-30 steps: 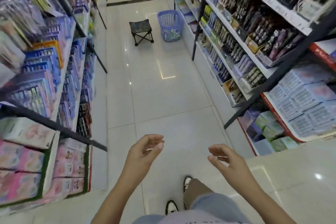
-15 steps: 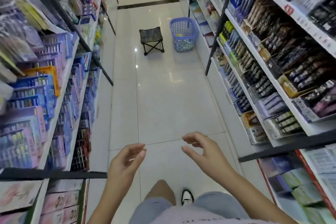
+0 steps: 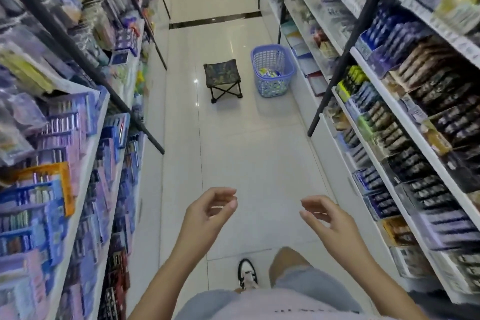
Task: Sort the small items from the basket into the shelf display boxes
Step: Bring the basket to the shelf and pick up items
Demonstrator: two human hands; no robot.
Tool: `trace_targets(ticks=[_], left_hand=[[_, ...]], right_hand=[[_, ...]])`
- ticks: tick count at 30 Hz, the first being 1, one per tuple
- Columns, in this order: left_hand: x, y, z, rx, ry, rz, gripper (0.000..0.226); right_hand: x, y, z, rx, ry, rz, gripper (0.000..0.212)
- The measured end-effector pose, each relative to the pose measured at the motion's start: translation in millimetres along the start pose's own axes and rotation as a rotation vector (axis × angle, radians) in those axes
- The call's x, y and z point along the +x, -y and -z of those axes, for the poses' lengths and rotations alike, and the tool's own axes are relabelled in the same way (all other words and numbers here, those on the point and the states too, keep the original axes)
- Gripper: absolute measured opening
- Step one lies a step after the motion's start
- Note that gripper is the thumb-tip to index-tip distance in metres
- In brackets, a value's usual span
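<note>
A blue plastic basket (image 3: 272, 70) with small packaged items inside stands on the floor far ahead, against the base of the right shelving. My left hand (image 3: 207, 213) and my right hand (image 3: 327, 218) float in front of me above the floor tiles, fingers loosely curled, holding nothing. Both are well short of the basket. Display boxes of pens (image 3: 405, 138) fill the right shelves, and blue and purple display boxes (image 3: 52, 163) fill the left shelves.
A small folding camp stool (image 3: 222, 80) stands on the floor just left of the basket. Shelving lines both sides of the narrow tiled aisle (image 3: 246, 153). Black slanted shelf supports (image 3: 345, 47) jut toward the aisle. My shoe (image 3: 246, 274) shows below.
The view has moved forward down the aisle, so the basket and stool appear nearer. Both hands stay empty and have drifted slightly apart.
</note>
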State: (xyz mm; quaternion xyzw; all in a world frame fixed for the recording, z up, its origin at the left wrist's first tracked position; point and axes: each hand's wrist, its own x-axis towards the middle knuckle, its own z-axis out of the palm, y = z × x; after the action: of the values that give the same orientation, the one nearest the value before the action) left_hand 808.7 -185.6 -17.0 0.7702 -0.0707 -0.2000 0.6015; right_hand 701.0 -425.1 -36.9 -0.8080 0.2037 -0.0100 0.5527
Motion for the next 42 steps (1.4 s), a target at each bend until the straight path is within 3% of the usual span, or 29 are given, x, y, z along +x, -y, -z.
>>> trace_targets(ticks=[8, 16, 24, 36, 42], left_hand=[[142, -30, 4, -0.014, 0.014, 0.009, 0.015], [256, -43, 26, -0.029, -0.181, 0.075, 0.016], [382, -63, 45, -0.033, -0.162, 0.102, 0.016], [629, -123, 102, -0.008, 0.001, 0.016, 0.014], [723, -135, 121, 0.008, -0.021, 0.055, 0.014]], right_hand=[[131, 15, 9, 0.006, -0.034, -0.070, 0.016], [311, 78, 3, 0.028, 0.107, 0.094, 0.017], [452, 125, -17, -0.009, 0.171, 0.175, 0.019], [626, 132, -10, -0.024, 0.001, -0.018, 0.015], [726, 150, -18, -0.004, 0.001, -0.048, 0.016]])
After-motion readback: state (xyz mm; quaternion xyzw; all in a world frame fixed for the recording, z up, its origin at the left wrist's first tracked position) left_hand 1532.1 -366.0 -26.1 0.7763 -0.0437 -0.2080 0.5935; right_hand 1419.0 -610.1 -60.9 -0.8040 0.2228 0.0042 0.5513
